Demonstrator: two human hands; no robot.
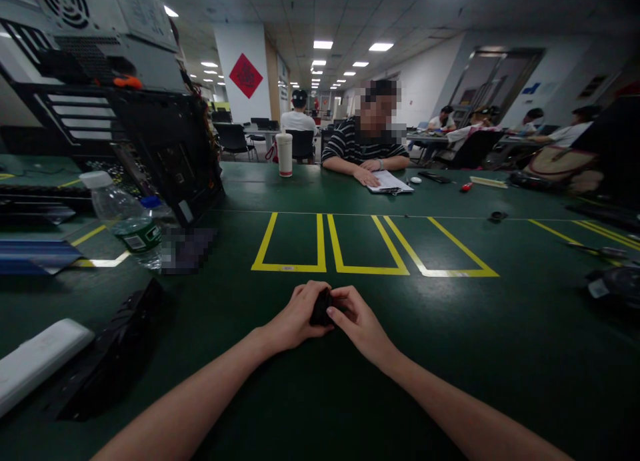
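A small black object (321,309) is held between my two hands, low over the green table (300,394); its exact kind does not show. My left hand (299,314) wraps round its left side, with the thumb along the near edge. From the right, my right hand (359,319) has its thumb and fingertips closed on the same object. The fingers hide much of it. Just beyond the hands are yellow tape outlines (330,269) on the tabletop.
At left stand an opened computer case (165,147), a plastic bottle (123,214), a long black part (110,354) and a white box-like object (45,357). Across the table a person (367,137) leans over a clipboard (391,182). A white cup (285,155) stands at the far edge.
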